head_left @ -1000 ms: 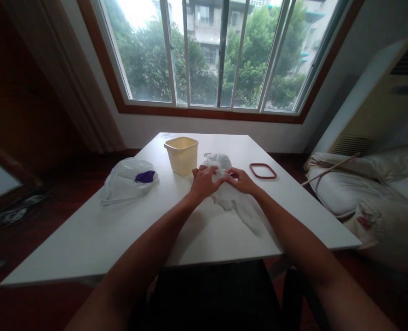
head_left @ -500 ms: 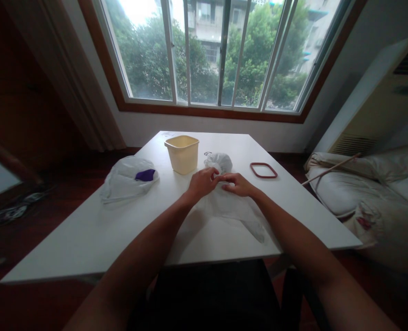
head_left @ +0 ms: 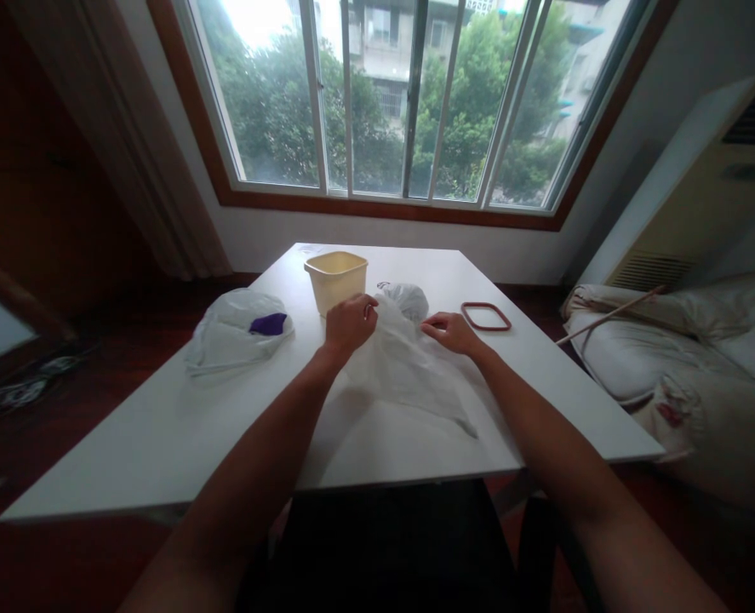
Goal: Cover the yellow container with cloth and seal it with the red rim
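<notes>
On the far left half of the white table (head_left: 160, 434), there sits a crumpled white plastic bag (head_left: 233, 345), with a purple patch (head_left: 268, 324) showing on its right side. Just right of that, and a little farther off, stands the pale yellow bin (head_left: 335, 285), upright, open at the top. And here's the left hand (head_left: 351, 323), right in front of the bin, fingers curled in narrow, pinching the edge of a thin white bag (head_left: 408, 375)! That bag spreads between the two hands, its loose, creased end trailing toward the near edge, with a bunched white bundle (head_left: 408, 298) at its far end. Over on the other side, the right hand (head_left: 452, 331) has thumb and fingers drawn together, gripping the same bag by its right side. Just beyond and right of it, a reddish-brown square frame (head_left: 492, 329) lies flat. Farthest right, off the table, a thin stick (head_left: 610, 315) slants across pale padded bundles (head_left: 632, 353).
</notes>
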Motion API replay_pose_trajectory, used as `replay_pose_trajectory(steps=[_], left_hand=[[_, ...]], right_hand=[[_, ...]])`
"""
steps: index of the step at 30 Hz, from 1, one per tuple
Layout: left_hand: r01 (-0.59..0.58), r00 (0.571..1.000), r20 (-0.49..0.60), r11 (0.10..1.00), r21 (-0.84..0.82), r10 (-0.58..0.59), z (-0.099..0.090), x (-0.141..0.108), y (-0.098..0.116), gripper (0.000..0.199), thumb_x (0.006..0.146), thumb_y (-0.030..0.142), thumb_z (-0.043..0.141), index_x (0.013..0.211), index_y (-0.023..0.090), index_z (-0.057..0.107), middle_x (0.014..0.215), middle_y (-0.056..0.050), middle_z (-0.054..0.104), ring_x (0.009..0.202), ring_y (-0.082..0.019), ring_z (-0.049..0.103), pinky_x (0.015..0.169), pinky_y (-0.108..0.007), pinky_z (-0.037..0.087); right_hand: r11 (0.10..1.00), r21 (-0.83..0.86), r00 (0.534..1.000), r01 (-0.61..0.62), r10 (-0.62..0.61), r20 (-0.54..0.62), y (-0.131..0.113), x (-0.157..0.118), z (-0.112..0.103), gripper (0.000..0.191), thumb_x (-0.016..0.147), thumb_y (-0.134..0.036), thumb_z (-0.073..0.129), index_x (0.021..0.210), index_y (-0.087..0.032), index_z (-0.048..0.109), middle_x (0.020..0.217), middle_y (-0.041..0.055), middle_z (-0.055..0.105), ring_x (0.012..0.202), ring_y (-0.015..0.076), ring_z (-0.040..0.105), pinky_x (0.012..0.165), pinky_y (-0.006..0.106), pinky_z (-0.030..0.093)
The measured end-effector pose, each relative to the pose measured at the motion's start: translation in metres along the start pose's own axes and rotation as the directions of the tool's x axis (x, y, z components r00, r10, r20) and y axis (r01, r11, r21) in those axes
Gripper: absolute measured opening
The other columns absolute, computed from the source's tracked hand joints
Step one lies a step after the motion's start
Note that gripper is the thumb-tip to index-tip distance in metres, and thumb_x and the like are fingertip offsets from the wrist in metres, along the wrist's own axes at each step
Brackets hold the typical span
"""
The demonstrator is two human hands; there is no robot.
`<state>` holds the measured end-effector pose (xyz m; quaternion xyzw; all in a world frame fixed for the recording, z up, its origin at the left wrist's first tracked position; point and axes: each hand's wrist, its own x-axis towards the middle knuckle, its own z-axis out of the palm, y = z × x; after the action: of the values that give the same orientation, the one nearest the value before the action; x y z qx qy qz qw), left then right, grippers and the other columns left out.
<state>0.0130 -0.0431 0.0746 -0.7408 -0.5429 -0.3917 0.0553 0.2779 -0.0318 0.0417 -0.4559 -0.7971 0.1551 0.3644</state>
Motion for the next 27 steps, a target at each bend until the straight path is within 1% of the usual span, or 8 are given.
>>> replay_pose_trajectory(steps=[4,6,9,14,17,21,24,27], left_hand=[[-0.038,0.976,-0.213,0.999,0.026,0.043,-0.014,0.004,0.001,0.023,0.088,0.018,0.048,0.102,0.020,0.066,0.104,-0.009,0.066,0.108,-0.027,0.056,0.096,-0.040,0.042],[-0.095,0.970,-0.225,0.995,0.025,0.098,-0.017,0.002,0.009,0.023,0.090,0.023,0.048,0.106,0.020,0.065,0.111,-0.009,0.064,0.112,-0.027,0.054,0.100,-0.042,0.038],[-0.181,0.980,-0.080,0.984,-0.001,0.180,-0.010,-0.005,0.022,0.026,0.094,0.037,0.050,0.109,0.022,0.065,0.118,-0.009,0.063,0.115,-0.027,0.053,0.102,-0.043,0.037],[-0.197,0.955,0.226,0.980,0.006,0.190,0.014,-0.019,0.022,0.047,0.083,0.053,0.065,0.119,0.023,0.064,0.131,-0.013,0.057,0.120,-0.033,0.052,0.100,-0.045,0.040],[-0.176,0.916,0.369,0.984,0.019,0.157,0.019,-0.024,0.016,0.060,0.077,0.052,0.072,0.128,0.022,0.060,0.135,-0.015,0.055,0.119,-0.035,0.056,0.096,-0.044,0.046],[-0.161,0.874,0.455,0.985,-0.061,0.171,0.024,-0.028,0.015,0.053,0.081,0.047,0.068,0.129,0.025,0.057,0.134,-0.010,0.057,0.117,-0.030,0.060,0.092,-0.038,0.051],[-0.177,0.839,0.481,0.963,-0.202,0.255,0.033,-0.033,0.017,0.055,0.083,0.042,0.067,0.132,0.024,0.053,0.134,-0.010,0.057,0.112,-0.026,0.063,0.095,-0.037,0.052],[-0.221,0.801,0.471,0.913,-0.342,0.370,0.043,-0.036,0.017,0.056,0.082,0.038,0.069,0.133,0.023,0.054,0.138,-0.010,0.055,0.115,-0.025,0.062,0.101,-0.037,0.049]], right_hand=[[0.999,0.053,0.999,-0.010,0.008,0.041,-0.001,-0.001,0.012,0.028,0.084,-0.035,0.068,0.103,-0.016,0.073,0.102,0.0110,0.075,0.085,0.0199,0.070,0.080,0.033,0.054],[0.997,0.080,0.995,-0.006,-0.002,0.095,-0.006,-0.002,0.020,0.044,0.081,-0.036,0.071,0.120,-0.016,0.066,0.106,0.0108,0.073,0.082,0.0182,0.069,0.077,0.031,0.054],[0.997,0.072,0.986,0.028,-0.039,0.161,-0.015,-0.005,0.031,0.061,0.078,-0.038,0.075,0.132,-0.017,0.058,0.099,0.0077,0.072,0.078,0.0164,0.066,0.072,0.028,0.052],[0.987,-0.058,0.969,0.151,-0.136,0.209,-0.020,-0.007,0.040,0.021,0.082,-0.035,0.069,0.088,-0.016,0.070,0.080,0.0035,0.066,0.070,0.0139,0.056,0.066,0.025,0.045],[0.981,-0.108,0.970,0.160,-0.136,0.204,-0.019,-0.006,0.041,0.025,0.085,-0.039,0.066,0.077,-0.015,0.068,0.076,0.0040,0.064,0.068,0.0137,0.054,0.065,0.025,0.043],[0.980,-0.103,0.966,0.170,-0.146,0.213,-0.012,-0.005,0.040,0.019,0.084,-0.031,0.067,0.093,-0.014,0.072,0.092,0.0083,0.068,0.081,0.0177,0.060,0.076,0.028,0.048],[0.981,-0.114,0.970,0.157,-0.132,0.202,-0.004,-0.004,0.039,0.030,0.079,-0.019,0.068,0.108,-0.013,0.070,0.110,0.0122,0.067,0.097,0.0218,0.063,0.089,0.032,0.049],[0.981,-0.136,0.965,0.140,-0.105,0.241,0.004,-0.004,0.037,0.035,0.076,-0.019,0.070,0.111,-0.017,0.070,0.115,0.0105,0.068,0.105,0.0243,0.063,0.094,0.035,0.048]])
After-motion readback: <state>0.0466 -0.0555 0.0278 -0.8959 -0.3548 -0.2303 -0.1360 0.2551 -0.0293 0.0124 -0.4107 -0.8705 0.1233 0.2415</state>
